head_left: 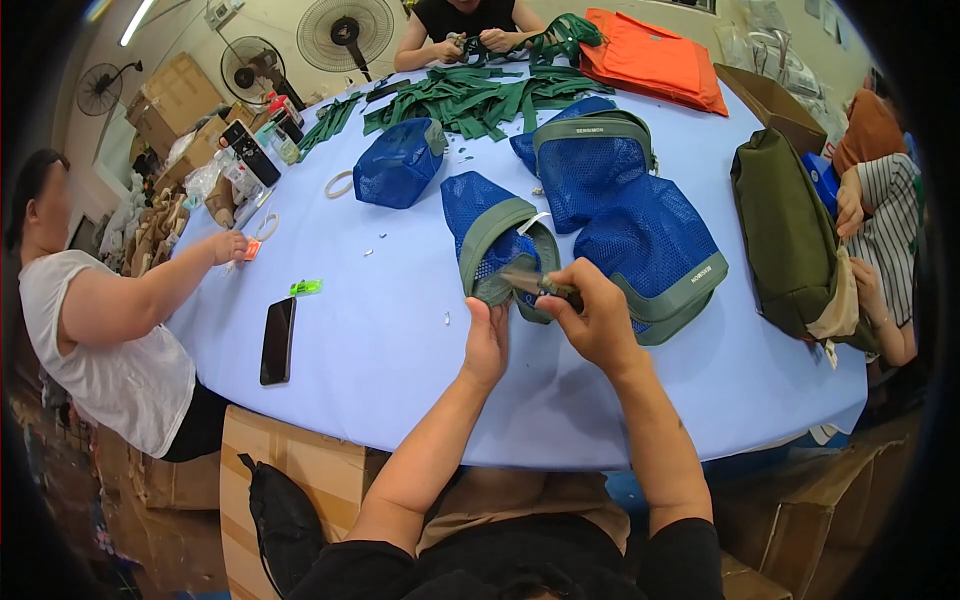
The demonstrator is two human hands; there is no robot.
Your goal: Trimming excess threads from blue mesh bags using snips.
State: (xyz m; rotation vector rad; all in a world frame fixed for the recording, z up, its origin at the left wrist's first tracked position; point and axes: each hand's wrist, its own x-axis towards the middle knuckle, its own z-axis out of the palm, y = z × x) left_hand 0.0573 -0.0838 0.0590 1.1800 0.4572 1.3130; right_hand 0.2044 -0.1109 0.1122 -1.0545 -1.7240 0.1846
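A blue mesh pouch with a grey-green rim [492, 245] lies on the pale blue table [380, 350] in front of me. My left hand [487, 340] pinches the pouch's near edge. My right hand [595, 315] is closed on small scissors or snips [535, 283], whose tip points left onto the pouch's rim. Right behind it lie two more blue mesh pouches [640, 235].
A black phone [277, 340] and a green tag [306, 288] lie to the left. A person in white [110, 330] sits at the left, one in black [465, 25] at the far side among green straps [470, 100], another at the right by an olive bag [790, 235]. An orange bag [655, 60] lies far back.
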